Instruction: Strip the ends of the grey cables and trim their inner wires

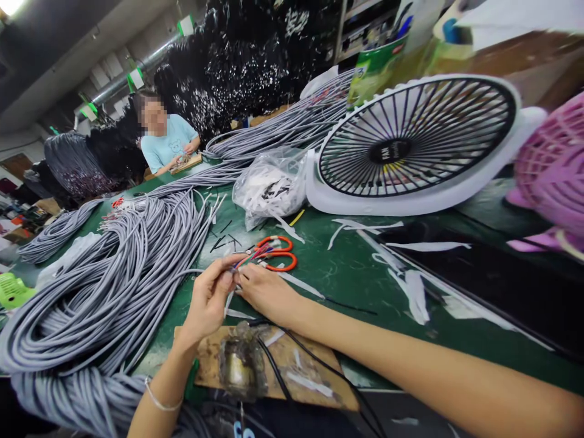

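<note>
My left hand (213, 295) pinches the end of a grey cable, whose thin coloured wires (249, 257) fan out past the fingertips. Close against it, my right hand (262, 292) has its fingers closed at the same cable end; what exactly they grip is hidden. Just beyond the fingers lie orange-handled scissors (283, 261), their blades partly covered by the wires and hands. White strips (301, 284) are scattered by the right wrist. Below both hands, a small metal device (241, 368) is fixed on a worn wooden board (314, 359), with black cords running across it.
A large bundle of grey cables (104, 267) covers the left side of the green table (337, 274). A clear bag of white pieces (269, 188), a white fan (410, 146) and a pink fan (556, 164) stand beyond. Across the table sits a person in a light blue shirt (166, 143).
</note>
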